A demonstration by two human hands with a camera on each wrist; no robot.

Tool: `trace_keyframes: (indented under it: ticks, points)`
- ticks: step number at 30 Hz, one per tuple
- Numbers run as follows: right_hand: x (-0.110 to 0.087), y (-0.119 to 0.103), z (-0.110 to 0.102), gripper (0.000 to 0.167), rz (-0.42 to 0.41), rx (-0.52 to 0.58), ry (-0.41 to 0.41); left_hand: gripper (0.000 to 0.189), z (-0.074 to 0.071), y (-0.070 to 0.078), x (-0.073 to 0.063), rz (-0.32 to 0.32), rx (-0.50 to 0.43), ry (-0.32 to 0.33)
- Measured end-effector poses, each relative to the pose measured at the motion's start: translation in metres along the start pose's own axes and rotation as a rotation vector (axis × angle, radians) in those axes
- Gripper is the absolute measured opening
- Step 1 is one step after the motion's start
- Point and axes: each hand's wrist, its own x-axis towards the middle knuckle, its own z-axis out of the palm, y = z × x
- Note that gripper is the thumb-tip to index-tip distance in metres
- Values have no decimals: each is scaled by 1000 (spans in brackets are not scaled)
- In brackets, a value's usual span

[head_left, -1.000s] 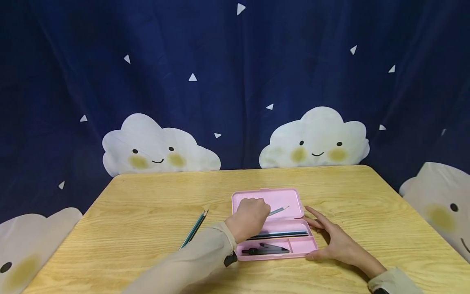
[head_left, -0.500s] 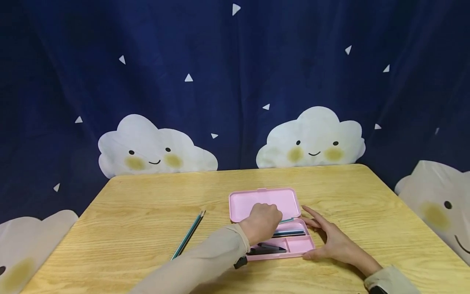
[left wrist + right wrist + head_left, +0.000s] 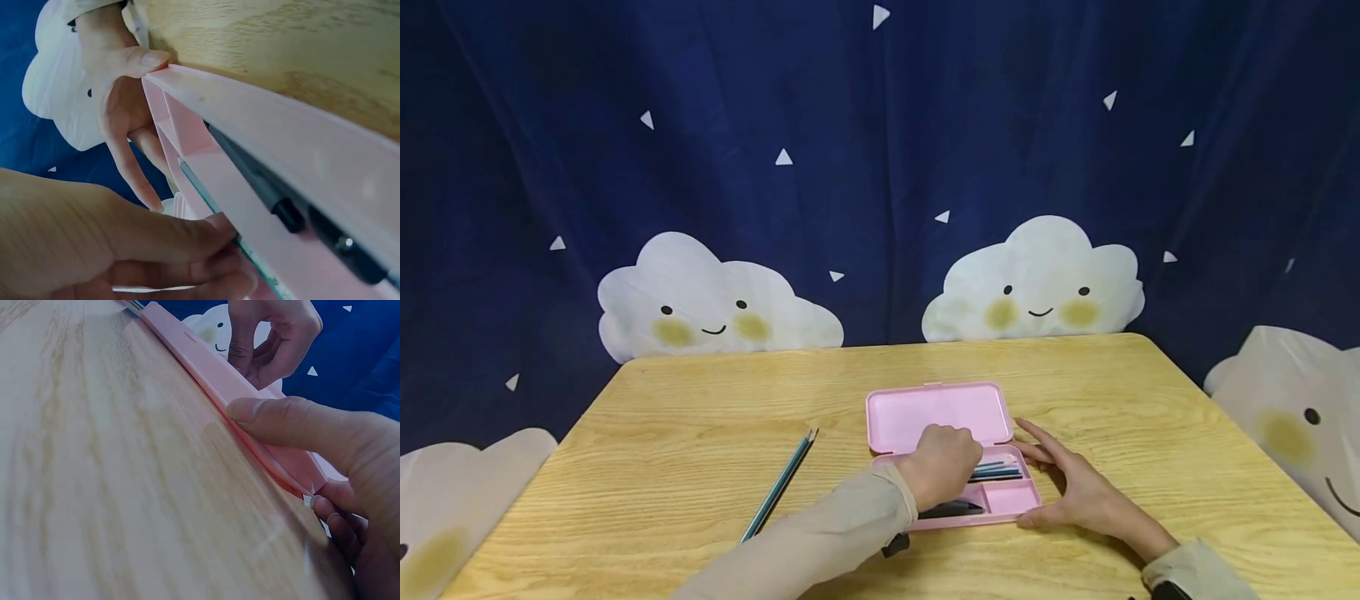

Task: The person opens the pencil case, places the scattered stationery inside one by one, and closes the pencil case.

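Pencil in grip: slender teal pencil (image 3: 199,186), lying lengthwise along the inside of the shallow pink plastic pencil case (image 3: 1013,498).
L hand: left hand (image 3: 942,465), above the case; thumb & fingers pinch the teal pencil, knuckles up, hiding part of the interior.
R hand: right hand (image 3: 1078,493), at the case's R end; fingers spread, thumb touching near corner, other fingers by the hinge side.
Case: flat on the table, hinge running L–R; pink rectangular lid (image 3: 928,410) laid back on far side.
Far comp.: slim blue & dark pencils (image 3: 997,476), side by side, partly under L hand.
Near comp.: slim dark grey-black tools (image 3: 960,509), type unclear; small square comp. to their R.
Loose pr.: teal and dark pencils (image 3: 776,487) on bare wood, L of case, well apart from it, tips pointing away from the person.
Sleeves: loose beige cloth (image 3: 820,533), both arms.
Table: pale yellow wood-grain top (image 3: 700,408).
Backdrop: navy curtain (image 3: 737,100) w/ white triangles & smiling clouds.
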Motion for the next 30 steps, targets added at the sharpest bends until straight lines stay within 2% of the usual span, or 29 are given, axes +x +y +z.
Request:
trace_keyframes:
  ticks: [5,12,15,22,30]
  points:
    - [0,0,0,114,-14,1,3,3,3,1,3,-18,-21,8]
    - [0,0,0,113,-33,23,-15,4,6,0,3,-8,-37,40]
    - [0,-1,0,113,-32,30,-18,7,7,-2,2,-13,-57,35]
    - [1,-1,1,113,-11,27,-11,10,13,-9,-3,-22,-133,12]
    - [0,-1,1,114,5,7,-1,10,17,-17,-8,-22,-170,51]
